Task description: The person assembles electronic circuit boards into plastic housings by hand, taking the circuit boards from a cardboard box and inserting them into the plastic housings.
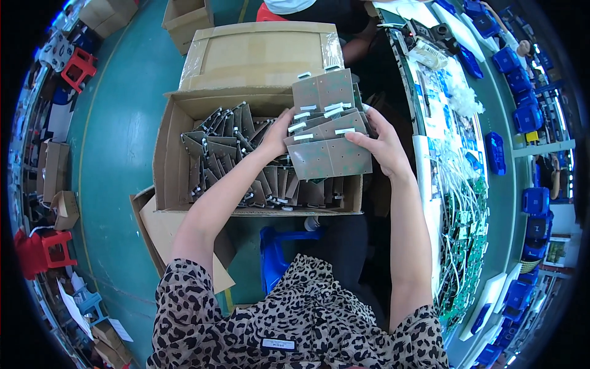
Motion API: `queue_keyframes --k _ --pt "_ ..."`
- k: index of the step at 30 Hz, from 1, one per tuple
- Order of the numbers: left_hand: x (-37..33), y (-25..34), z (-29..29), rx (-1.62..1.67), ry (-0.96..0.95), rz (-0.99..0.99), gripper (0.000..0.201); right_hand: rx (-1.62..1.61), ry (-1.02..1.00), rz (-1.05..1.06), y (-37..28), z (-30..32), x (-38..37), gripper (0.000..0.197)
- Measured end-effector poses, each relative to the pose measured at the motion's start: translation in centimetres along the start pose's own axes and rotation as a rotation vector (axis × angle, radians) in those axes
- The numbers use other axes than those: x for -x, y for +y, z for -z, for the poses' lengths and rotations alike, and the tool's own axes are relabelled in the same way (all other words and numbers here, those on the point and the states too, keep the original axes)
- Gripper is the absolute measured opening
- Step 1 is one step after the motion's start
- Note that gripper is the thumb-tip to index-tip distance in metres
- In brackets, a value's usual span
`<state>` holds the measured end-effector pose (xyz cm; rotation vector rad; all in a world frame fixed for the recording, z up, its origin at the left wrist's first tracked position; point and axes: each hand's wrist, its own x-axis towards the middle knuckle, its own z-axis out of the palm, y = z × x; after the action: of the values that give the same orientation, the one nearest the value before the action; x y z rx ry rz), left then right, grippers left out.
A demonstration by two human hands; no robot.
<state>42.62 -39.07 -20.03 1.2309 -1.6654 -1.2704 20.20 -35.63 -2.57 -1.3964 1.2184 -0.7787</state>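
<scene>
Between my two hands is a stack of brown circuit boards [332, 157] with white connectors along their edges. My left hand [278, 135] is closed against the stack's left side, its fingertips partly hidden. On the right side my right hand [384, 142] grips the stack, its thumb over the front board near a white connector. The stack is above the right end of an open cardboard box [161, 157]. Many similar circuit boards [221, 144] stand on edge and lean against each other inside that box.
Right of the box runs a workbench with white cables [452, 184] and green circuit boards [470, 246]. A blue stool [273, 252] stands below the box. Another person [332, 15] sits beyond it. Red stools [78, 67] and cartons [55, 166] line the left side.
</scene>
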Motion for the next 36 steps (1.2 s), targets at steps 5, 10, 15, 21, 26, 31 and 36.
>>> queue_keyframes --k 5,10,15,21,26,31,36 --pt "0.7 9.2 0.7 0.713 -0.017 0.145 0.051 -0.151 0.093 0.058 -1.4 2.0 1.7 0.060" --pt "-0.8 15.4 1.3 0.891 -0.091 0.082 0.040 -0.255 0.208 0.175 -5.3 5.6 4.9 0.059" --pt "-1.8 27.4 -5.1 1.061 -0.433 0.015 0.060 -0.173 0.495 0.392 -9.8 11.3 14.9 0.055" --pt "4.4 38.1 -23.4 0.951 -0.734 0.130 0.054 0.005 0.942 0.418 -7.7 15.9 36.1 0.061" --pt "14.9 44.9 -38.9 0.851 -1.190 0.198 0.046 -0.091 1.233 0.408 -5.2 15.5 55.2 0.065" --pt "24.4 43.6 -53.2 0.645 -1.506 0.309 0.047 -0.143 1.593 0.281 -0.1 10.3 69.6 0.065" --pt "36.7 43.1 -63.3 0.545 -1.658 0.271 0.041 -0.169 1.865 0.193 5.0 6.3 81.0 0.066"
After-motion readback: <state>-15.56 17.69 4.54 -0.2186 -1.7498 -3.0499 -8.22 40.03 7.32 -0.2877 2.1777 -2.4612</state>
